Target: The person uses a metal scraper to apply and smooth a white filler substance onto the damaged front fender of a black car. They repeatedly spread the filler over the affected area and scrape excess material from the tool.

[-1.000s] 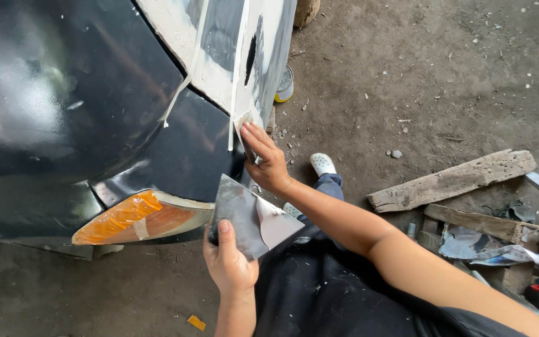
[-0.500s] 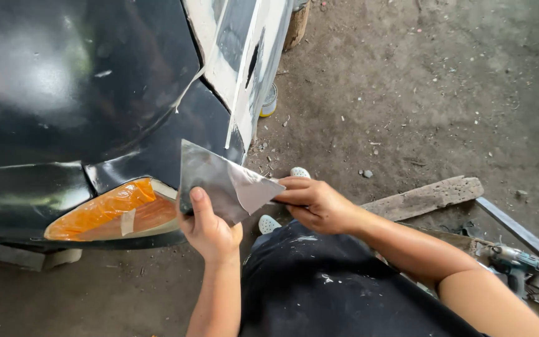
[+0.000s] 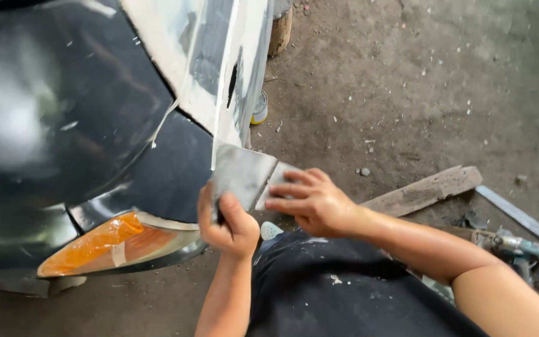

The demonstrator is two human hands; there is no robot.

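My left hand (image 3: 229, 223) grips the lower edge of a flat grey metal plate (image 3: 239, 170) and holds it up just below the pale, filler-coated fender edge (image 3: 232, 81) of a black car (image 3: 63, 112). My right hand (image 3: 312, 201) presses a small pale spreader (image 3: 274, 182) flat against the plate's right side, fingers stretched over it. An orange lamp (image 3: 95, 243) sits low on the car, to the left of my left hand.
On the dirt floor lie a wooden plank (image 3: 428, 190), a metal bar (image 3: 522, 217) and a pile of tools (image 3: 522, 253) at the right. A small can (image 3: 259, 109) and a wooden block (image 3: 280, 28) stand by the car. My shoe (image 3: 270, 230) shows below the plate.
My right hand left the fender edge and came down onto the plate with the spreader. My left hand raised the plate closer to the fender.
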